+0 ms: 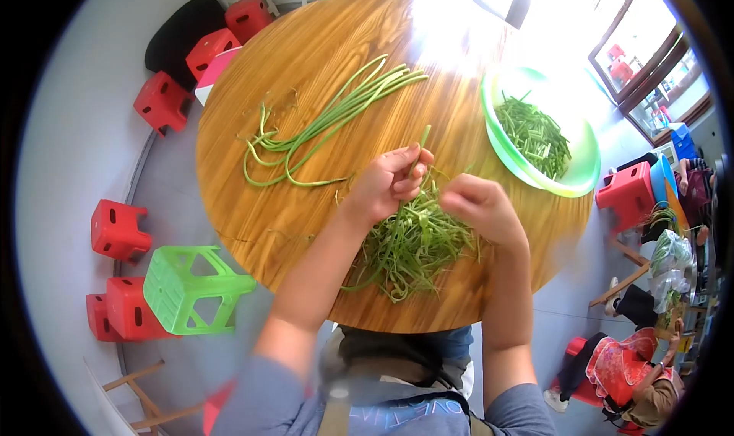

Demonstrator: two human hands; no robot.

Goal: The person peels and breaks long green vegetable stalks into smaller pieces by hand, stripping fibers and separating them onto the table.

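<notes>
My left hand (388,183) is closed around a green garlic scape (425,135), whose cut-looking end sticks up past the fingertips. To its right, my right hand (483,210) is curled with the fingers pressed together; it is slightly blurred, and whatever it may hold is hidden. Under both hands lies a loose pile of thin green scape tips and peelings (417,252). Farther back on the left, several long whole garlic scapes (344,115) lie in a loose bundle with curling ends. A pale green bowl (501,157) at the right holds short green pieces (531,136).
Everything stands on a round wooden table (267,229). Red stools (121,229) and a green stool (183,291) are on the floor at left. At lower right another person (631,367) in a red patterned apron sits near greens in plastic bags (673,260).
</notes>
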